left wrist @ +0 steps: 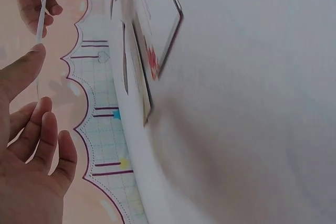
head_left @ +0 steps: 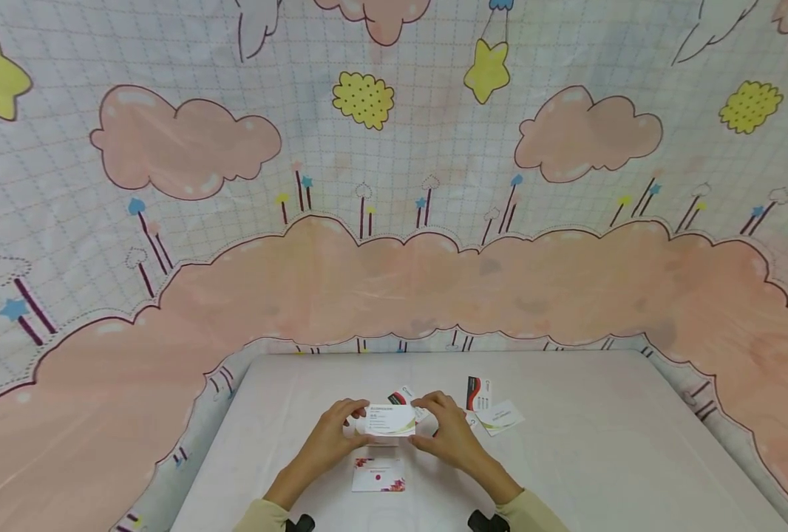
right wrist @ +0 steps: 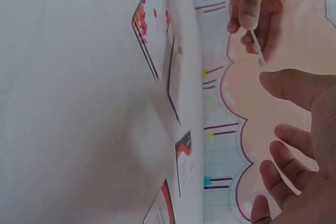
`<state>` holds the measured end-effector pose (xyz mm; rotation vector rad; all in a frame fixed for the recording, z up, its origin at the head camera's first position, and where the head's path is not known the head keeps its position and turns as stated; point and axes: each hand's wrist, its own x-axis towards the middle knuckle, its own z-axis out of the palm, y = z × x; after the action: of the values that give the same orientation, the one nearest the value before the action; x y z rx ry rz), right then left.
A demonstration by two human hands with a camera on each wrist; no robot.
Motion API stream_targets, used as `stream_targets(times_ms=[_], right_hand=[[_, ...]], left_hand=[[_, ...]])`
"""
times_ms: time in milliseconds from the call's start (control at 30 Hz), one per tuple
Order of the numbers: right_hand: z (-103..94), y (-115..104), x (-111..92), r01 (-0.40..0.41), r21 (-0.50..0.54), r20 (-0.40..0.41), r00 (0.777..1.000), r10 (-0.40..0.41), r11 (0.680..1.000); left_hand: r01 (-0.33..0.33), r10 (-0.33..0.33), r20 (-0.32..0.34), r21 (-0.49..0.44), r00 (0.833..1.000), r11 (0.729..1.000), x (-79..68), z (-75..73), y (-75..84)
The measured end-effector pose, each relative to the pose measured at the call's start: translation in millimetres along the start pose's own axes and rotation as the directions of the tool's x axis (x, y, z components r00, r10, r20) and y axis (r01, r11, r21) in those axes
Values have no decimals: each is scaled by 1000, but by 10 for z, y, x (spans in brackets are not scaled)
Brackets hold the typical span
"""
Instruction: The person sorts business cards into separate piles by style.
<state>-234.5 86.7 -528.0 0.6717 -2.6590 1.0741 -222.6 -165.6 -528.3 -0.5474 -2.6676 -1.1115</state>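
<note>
The thin white rectangular card with a yellow-green curved band [head_left: 391,420] is above the broad white table [head_left: 607,458], left hand [head_left: 333,431] and right hand [head_left: 451,434] gripping opposite ends. Probably light, springy and easily creased, it suits gentle edge pinches.

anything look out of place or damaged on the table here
Slightly askew, yes: the white-and-green business card at right in the head view lies slanted, while the floral business card nearest the person lies nearly square to the table. No spill shows, and I see no plain damage.
</note>
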Motion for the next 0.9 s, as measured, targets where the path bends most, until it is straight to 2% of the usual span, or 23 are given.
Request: stream_targets(times_ms=[133, 300, 500, 700, 900], right_hand=[[72, 12, 55, -16, -2, 43, 999, 16, 1000], [160, 31, 106, 22, -12, 52, 998, -21, 1000], [255, 46, 159, 23, -38, 73, 997, -20, 999], [343, 77, 187, -23, -88, 113, 993, 33, 996], [418, 136, 188, -7, -89, 102, 995, 16, 996]], left_hand=[[0, 0, 16, 20, 1000, 1000, -4, -32, -91], [-20, 18, 46, 49, 999, 999, -5, -60, -206], [-1, -5, 96, 59, 995, 998, 3, -94, -299], [65, -71, 137, 50, 988, 997, 10, -101, -344], [115, -121, 177, 43, 977, 992, 20, -79, -385]])
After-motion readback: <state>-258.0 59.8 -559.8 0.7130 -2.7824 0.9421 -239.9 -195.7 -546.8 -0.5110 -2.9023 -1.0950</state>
